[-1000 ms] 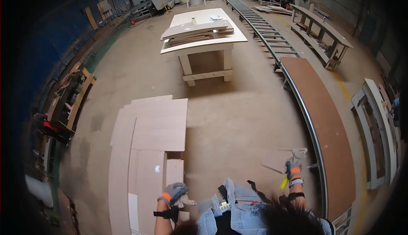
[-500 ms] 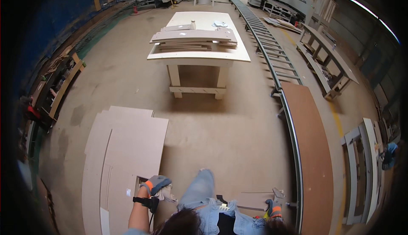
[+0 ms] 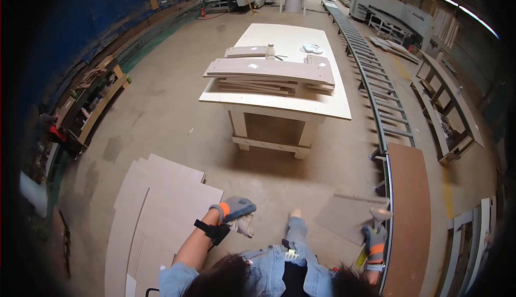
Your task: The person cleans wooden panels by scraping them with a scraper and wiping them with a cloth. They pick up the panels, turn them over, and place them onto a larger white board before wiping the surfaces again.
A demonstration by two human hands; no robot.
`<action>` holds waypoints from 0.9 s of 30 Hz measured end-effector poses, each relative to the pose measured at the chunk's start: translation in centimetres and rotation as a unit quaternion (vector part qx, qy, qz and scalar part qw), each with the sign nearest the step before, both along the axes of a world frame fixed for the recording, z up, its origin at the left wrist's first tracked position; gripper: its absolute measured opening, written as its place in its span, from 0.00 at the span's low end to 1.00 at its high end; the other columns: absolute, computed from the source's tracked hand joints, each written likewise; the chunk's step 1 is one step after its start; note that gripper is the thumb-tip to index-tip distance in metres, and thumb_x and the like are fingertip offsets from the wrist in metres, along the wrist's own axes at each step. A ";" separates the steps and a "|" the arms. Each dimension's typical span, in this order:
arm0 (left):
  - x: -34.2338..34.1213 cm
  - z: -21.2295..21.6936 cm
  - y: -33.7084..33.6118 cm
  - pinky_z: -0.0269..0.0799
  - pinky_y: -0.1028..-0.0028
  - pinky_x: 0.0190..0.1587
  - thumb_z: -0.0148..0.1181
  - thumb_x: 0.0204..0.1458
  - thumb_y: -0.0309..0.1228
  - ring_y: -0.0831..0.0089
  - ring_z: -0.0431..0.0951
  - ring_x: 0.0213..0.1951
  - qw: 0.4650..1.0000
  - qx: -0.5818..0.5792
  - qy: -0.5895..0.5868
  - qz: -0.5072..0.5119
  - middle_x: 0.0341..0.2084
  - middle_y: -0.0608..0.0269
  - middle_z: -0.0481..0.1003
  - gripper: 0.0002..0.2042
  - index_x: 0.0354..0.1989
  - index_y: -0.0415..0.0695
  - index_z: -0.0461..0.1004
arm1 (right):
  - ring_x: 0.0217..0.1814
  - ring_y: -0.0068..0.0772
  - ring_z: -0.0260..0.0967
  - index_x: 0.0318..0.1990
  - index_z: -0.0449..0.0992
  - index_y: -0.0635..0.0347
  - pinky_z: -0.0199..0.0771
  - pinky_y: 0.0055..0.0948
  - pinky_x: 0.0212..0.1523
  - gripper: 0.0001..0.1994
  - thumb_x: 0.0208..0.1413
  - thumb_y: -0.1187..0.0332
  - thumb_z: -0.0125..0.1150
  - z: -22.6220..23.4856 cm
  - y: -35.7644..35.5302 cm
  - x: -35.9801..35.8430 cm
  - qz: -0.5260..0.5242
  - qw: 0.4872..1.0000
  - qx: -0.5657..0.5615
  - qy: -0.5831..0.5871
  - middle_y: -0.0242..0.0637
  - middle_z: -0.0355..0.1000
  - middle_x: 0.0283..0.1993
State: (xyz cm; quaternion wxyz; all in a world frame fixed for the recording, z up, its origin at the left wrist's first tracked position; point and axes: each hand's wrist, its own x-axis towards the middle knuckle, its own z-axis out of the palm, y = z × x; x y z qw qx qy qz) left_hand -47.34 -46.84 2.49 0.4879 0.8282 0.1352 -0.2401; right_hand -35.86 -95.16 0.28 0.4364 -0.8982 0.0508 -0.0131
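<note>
My left hand [image 3: 238,208], in a grey and orange glove, is closed around a crumpled beige cloth [image 3: 243,225] above the floor. At the lower right, my right hand [image 3: 374,239], gloved alike, is closed at the edge of a grey-brown board [image 3: 344,216], which hangs tilted beside me. A pale object [image 3: 380,214] shows just beyond the right fingers; its kind is unclear. By the right wrist is a yellow-green item [image 3: 361,257], partly hidden. Ahead, a white-topped workbench [image 3: 279,34] bears stacked grey-brown boards [image 3: 269,70], a bottle [image 3: 270,51] and a white bundle [image 3: 310,48].
Large flat panels [image 3: 166,200] are stacked low at my left. A roller conveyor [image 3: 371,76] runs along the right, with a long brown board [image 3: 409,211] at its near end. A wooden rack [image 3: 449,109] stands farther right, and a cluttered bench [image 3: 97,103] far left.
I have come nearer the workbench. My left hand with the cloth has left the panel stack and is over the floor. My right hand and the board have moved forward.
</note>
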 end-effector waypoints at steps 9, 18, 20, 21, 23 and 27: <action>5.3 -3.9 5.1 0.69 0.71 0.46 0.50 0.52 0.38 0.61 0.74 0.41 0.980 0.119 -0.152 0.044 0.38 0.54 0.75 0.15 0.38 0.40 0.74 | 0.22 0.16 0.64 0.26 0.73 0.64 0.63 0.18 0.23 0.03 0.45 0.74 0.57 10.3 16.4 22.2 0.227 0.961 0.132 0.085 0.30 0.71 0.23; 12.4 -3.3 8.2 0.71 0.74 0.37 0.48 0.55 0.38 0.71 0.74 0.33 0.866 -0.143 -0.112 0.465 0.30 0.61 0.74 0.13 0.35 0.41 0.72 | 0.26 0.20 0.66 0.32 0.75 0.67 0.67 0.20 0.30 0.10 0.46 0.69 0.55 11.0 29.8 34.7 0.421 0.857 0.259 0.145 0.34 0.72 0.25; 16.2 -1.5 10.8 0.69 0.76 0.35 0.47 0.55 0.37 0.76 0.71 0.31 0.762 -0.323 -0.121 0.548 0.27 0.66 0.71 0.12 0.31 0.42 0.71 | 0.29 0.21 0.67 0.34 0.74 0.68 0.68 0.21 0.33 0.12 0.46 0.69 0.54 10.2 32.1 36.5 0.484 0.825 0.273 0.103 0.34 0.72 0.27; 17.2 -1.8 12.7 0.69 0.76 0.35 0.47 0.55 0.37 0.76 0.71 0.31 0.761 -0.325 -0.117 0.549 0.27 0.66 0.71 0.12 0.31 0.42 0.71 | 0.29 0.21 0.67 0.34 0.74 0.68 0.68 0.21 0.33 0.12 0.46 0.69 0.54 10.6 33.3 36.9 0.482 0.826 0.271 0.106 0.34 0.72 0.27; 18.3 -2.6 16.8 0.67 0.76 0.37 0.49 0.55 0.37 0.75 0.71 0.33 0.858 -0.270 -0.127 0.417 0.30 0.64 0.73 0.12 0.33 0.40 0.71 | 0.30 0.20 0.67 0.34 0.74 0.68 0.68 0.20 0.34 0.11 0.45 0.69 0.54 12.5 35.5 36.6 0.380 0.857 0.275 0.213 0.33 0.72 0.28; 23.0 -2.6 23.2 0.66 0.77 0.36 0.51 0.54 0.37 0.78 0.70 0.32 0.938 -0.064 -0.261 0.219 0.30 0.66 0.72 0.11 0.31 0.41 0.73 | 0.30 0.20 0.67 0.35 0.74 0.68 0.68 0.20 0.35 0.11 0.45 0.70 0.56 12.0 38.2 40.2 0.361 0.864 0.274 0.217 0.32 0.72 0.29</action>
